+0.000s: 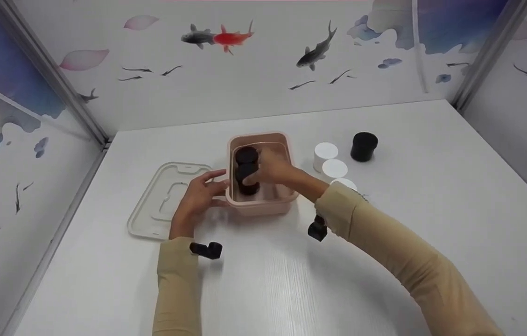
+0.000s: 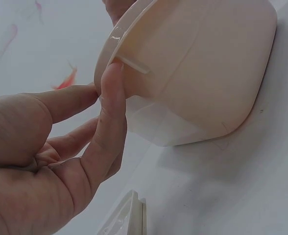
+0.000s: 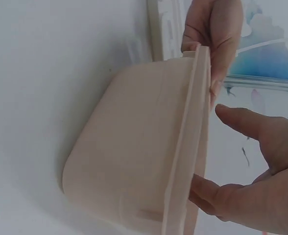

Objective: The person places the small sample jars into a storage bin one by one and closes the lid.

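Observation:
A pink plastic box (image 1: 263,208), uncovered, stands on the table between the two hands. Along its left inner side sit black round containers (image 1: 246,154) in a row, partly covered by the right hand. My left hand (image 1: 198,196) holds the box's left rim, with the thumb and a finger (image 2: 113,98) pinching it in the left wrist view. From the right, my right hand (image 1: 272,168) reaches into the box beside the black containers. In the right wrist view its thumb (image 3: 239,120) is spread away from the fingers, whose tips are hidden behind the rim.
A pale lid (image 1: 139,219) lies flat left of the box, partly behind the left hand. White round containers (image 1: 326,153) stand in a row to the right, the nearest partly hidden by the right sleeve. Beyond them is another black container (image 1: 364,147). Patterned walls enclose the table.

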Tool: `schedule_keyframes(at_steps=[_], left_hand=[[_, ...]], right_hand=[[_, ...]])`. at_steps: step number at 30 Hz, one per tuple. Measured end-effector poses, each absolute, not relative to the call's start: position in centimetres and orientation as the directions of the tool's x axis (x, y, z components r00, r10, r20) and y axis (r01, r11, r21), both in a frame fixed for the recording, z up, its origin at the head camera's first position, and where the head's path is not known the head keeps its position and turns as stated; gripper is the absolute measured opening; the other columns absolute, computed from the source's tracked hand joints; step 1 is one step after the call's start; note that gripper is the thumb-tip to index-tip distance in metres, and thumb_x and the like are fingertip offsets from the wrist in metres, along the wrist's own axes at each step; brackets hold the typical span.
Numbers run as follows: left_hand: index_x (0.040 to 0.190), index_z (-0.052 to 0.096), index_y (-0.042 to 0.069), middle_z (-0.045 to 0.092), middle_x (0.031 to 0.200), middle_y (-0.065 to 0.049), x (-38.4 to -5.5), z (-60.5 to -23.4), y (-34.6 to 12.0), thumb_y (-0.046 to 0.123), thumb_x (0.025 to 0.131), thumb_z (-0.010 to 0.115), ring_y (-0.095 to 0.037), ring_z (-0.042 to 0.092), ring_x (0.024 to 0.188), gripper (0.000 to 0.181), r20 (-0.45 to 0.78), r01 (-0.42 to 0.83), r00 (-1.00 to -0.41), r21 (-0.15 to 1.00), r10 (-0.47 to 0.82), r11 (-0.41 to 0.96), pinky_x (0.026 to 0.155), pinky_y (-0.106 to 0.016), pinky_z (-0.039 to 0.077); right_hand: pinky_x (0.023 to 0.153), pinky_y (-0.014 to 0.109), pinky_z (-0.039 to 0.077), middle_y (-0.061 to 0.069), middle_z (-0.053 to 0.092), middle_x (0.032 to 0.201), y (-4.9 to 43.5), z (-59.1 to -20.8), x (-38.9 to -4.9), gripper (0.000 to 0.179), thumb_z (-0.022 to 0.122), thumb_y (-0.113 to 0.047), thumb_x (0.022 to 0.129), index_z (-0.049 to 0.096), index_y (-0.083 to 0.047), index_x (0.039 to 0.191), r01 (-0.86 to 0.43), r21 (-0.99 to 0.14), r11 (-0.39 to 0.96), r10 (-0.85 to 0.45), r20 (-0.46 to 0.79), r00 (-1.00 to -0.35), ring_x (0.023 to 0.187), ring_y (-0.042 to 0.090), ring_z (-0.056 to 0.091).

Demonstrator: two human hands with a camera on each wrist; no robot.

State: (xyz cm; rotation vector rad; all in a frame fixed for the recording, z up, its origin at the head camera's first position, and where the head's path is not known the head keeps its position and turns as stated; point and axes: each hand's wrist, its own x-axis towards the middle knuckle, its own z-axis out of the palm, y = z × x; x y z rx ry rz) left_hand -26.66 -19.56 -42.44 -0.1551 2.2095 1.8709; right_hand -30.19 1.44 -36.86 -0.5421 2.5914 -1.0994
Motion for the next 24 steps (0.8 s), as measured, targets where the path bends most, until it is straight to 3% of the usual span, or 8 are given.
schedule_keyframes(at_steps=[4,11,19,24], left_hand=[[0.147,0.048,0.010,0.064,0.131,-0.023,-26.7,-42.5,-19.6,0.019,0.100,0.063,-0.023,0.069,0.104,0.051,-0.247,-0.230,-0.966,0.957,0.081,0.177,0.075,-0.032,0.064],[0.148,0.048,0.009,0.066,0.126,-0.023,-26.7,-42.6,-19.7,0.019,0.100,0.063,-0.016,0.069,0.096,0.051,-0.229,-0.212,-0.970,0.960,0.080,0.182,0.073,-0.030,0.064],[0.148,0.047,0.007,0.065,0.127,-0.024,-26.6,-42.8,-19.9,0.016,0.100,0.062,-0.016,0.070,0.094,0.050,-0.212,-0.200,-0.973,0.973,0.093,0.118,0.070,-0.029,0.064],[0.147,0.048,0.008,0.067,0.123,-0.021,-26.8,-43.0,-19.7,0.015,0.100,0.062,-0.016,0.070,0.094,0.049,-0.222,-0.210,-0.971,0.969,0.088,0.128,0.071,-0.030,0.064]], right_hand=[[0.112,0.047,0.047,0.022,0.054,0.143,2.8,-35.9,-29.8,0.069,0.081,-0.011,0.082,0.048,0.000,0.142,-0.221,-0.829,0.514,-0.469,-0.055,-0.882,0.132,0.037,0.053],[0.116,0.045,0.044,0.017,0.047,0.149,6.3,-33.8,-28.8,0.076,0.077,-0.021,0.088,0.035,-0.004,0.149,-0.094,-0.893,0.440,-0.371,-0.086,-0.925,0.141,0.032,0.045],[0.115,0.043,0.045,0.015,0.054,0.145,10.6,-32.4,-28.0,0.062,0.073,-0.016,0.091,0.047,-0.007,0.146,-0.155,-0.943,0.296,-0.300,0.062,-0.952,0.139,0.026,0.050],[0.116,0.045,0.044,0.009,0.054,0.147,13.7,-32.5,-27.4,0.059,0.072,-0.025,0.093,0.049,-0.011,0.146,-0.181,-0.930,0.321,-0.248,0.102,-0.963,0.140,0.023,0.049]])
